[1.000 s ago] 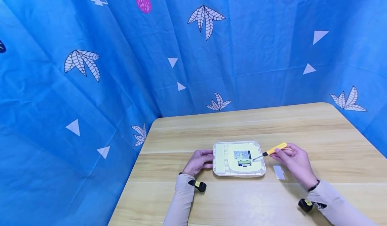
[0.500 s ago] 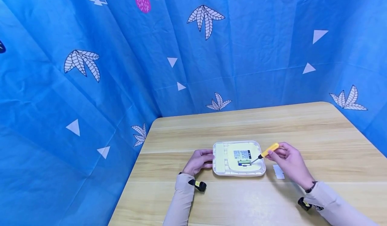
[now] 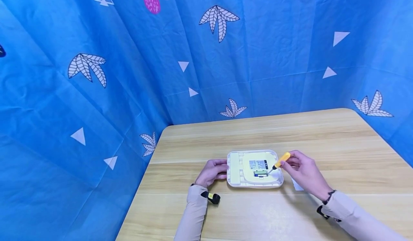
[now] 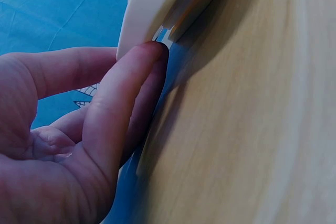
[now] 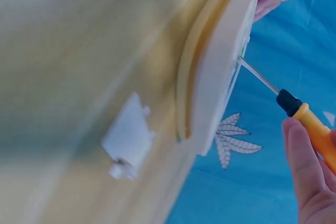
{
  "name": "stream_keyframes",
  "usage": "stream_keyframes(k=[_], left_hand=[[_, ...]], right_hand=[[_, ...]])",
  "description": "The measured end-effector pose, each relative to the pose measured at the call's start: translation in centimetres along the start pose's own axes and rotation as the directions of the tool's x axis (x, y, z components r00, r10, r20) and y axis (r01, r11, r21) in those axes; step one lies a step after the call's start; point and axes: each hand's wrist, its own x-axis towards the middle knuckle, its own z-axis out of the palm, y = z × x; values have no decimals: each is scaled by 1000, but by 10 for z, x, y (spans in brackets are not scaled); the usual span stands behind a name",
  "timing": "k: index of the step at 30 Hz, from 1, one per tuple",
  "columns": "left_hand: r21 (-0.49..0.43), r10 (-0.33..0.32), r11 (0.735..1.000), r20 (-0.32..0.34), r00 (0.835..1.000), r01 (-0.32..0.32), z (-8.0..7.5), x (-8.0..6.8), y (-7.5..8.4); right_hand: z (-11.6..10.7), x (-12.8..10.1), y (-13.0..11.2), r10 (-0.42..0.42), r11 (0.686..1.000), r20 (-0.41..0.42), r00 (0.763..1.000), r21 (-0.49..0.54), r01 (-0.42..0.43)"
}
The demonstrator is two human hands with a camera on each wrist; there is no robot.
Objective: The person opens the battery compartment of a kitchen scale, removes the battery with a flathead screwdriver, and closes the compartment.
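Device braced at left, worked with a screwdriver from the right.

The left hand (image 3: pixel 211 172) presses nearly straight fingers against the edge of the flat, white, square plastic device (image 3: pixel 237 178) on the wooden table (image 3: pixel 258 133), steadying it; the right hand (image 3: pixel 304 174) grips a yellow-handled screwdriver (image 3: pixel 281 160), tip at the open central compartment. A small white cover (image 5: pixel 128 137) lies beside it.

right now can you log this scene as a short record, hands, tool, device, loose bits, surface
left hand: left hand rests against the left edge of the white device, fingers pressing its side
right hand: right hand grips the yellow screwdriver
tool: screwdriver slants down to the left, tip in the device's open recess near a green part
device: flat, white, rounded corners, lying on the table
loose bits: small white cover on the table right of the device
surface: wooden table
backdrop: blue patterned cloth
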Motion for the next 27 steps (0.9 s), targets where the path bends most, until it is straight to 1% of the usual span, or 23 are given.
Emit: stream_keyframes(k=[4, 9, 11, 14, 16, 17, 18, 20, 22, 24, 26, 27], left_hand=[[-5, 0, 1000, 2, 1000, 0, 0, -1, 0], [-10, -7, 1000, 0, 1000, 7, 0, -2, 1], [-4, -5, 1000, -2, 1000, 5, -1, -2, 1], [3, -5, 1000, -8, 1000, 5, -1, -2, 0], [7, -6, 1000, -13, 1000, 6, -2, -2, 0], [4, -8, 1000, -16, 1000, 8, -2, -2, -1], [6, -7, 1000, -17, 1000, 7, -1, -2, -1], [4, -6, 1000, -12, 1000, 6, -1, -2, -1], [-1, -7, 1000, -8, 1000, 7, 0, -1, 0], [0, -7, 1000, -5, 1000, 7, 1, 0, 0], [0, -10, 1000, -6, 1000, 10, 0, 0, 0], [0, -11, 1000, -7, 1000, 11, -1, 1, 0]], right_hand=[[3, 2, -9, -96, 995, 29, 995, -32, 97], [10, 5, -21, -183, 979, 75, 980, -72, 189], [13, 6, -24, -227, 967, 87, 970, -102, 235], [19, 7, -29, -307, 936, 96, 947, -146, 319], [22, 7, -31, -340, 921, 107, 934, -164, 354], [22, 8, -31, -344, 920, 110, 933, -160, 358], [23, 8, -31, -336, 924, 114, 935, -152, 351], [21, 7, -29, -285, 946, 114, 952, -127, 299], [16, 6, -23, -204, 972, 94, 974, -96, 213], [10, 5, -14, -105, 992, 72, 992, -58, 109], [3, 5, -5, -8, 1000, 63, 998, 14, 7], [1, 5, 0, 27, 997, 63, 998, 68, -32]])
